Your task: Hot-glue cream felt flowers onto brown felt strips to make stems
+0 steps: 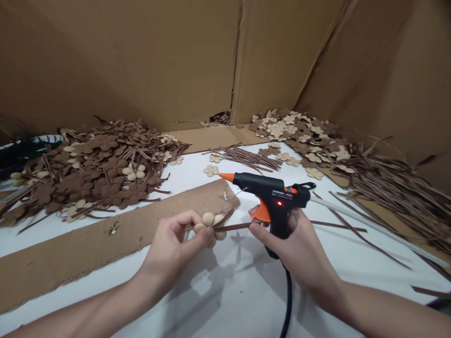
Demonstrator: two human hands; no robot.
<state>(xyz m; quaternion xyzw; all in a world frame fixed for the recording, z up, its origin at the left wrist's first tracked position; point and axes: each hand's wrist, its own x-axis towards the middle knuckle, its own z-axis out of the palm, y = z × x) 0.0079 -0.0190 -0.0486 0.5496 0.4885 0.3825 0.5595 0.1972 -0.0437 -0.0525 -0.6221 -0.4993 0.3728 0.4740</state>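
Observation:
Between the thumb and fingers of my left hand is a cream fabric flower with rounded petals. A brown stitched strip lies across the flower, its near end under my left thumb. My right hand grips a black hot glue gun by the handle. The strip's other end reaches my right thumb and fingertips. The gun's orange nozzle points left, above the flower, and a red light glows on its side. A clear glue stick sticks out of its back.
A piece of cardboard lies on the white table at the left. Behind it is a heap of brown flowers with strips. More loose flowers and strips are piled at the right. Cardboard walls enclose the back.

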